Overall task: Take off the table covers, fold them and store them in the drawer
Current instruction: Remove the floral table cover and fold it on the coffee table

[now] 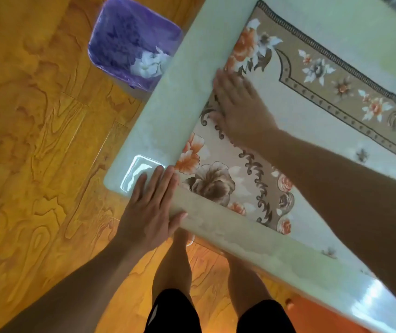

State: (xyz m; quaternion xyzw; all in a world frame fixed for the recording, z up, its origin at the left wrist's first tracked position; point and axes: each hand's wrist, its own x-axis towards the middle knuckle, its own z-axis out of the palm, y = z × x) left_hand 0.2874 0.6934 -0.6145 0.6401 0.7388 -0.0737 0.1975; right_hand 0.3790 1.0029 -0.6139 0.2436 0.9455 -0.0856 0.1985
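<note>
A flower-patterned table cover (312,116), beige with orange and brown blooms, lies flat on a pale glossy table (168,111). My right hand (238,109) lies flat with straight fingers on the cover near its left edge. At the table's near corner my left hand (151,207) rests flat, its fingers straight and touching the cover's corner, the thumb lying over the table's front edge. No drawer is in view.
A purple-lined waste bin (132,42) holding crumpled white paper stands on the wooden floor (36,140) just left of the table. My bare legs (175,265) stand against the table's front edge. An orange object (312,313) sits under the table at lower right.
</note>
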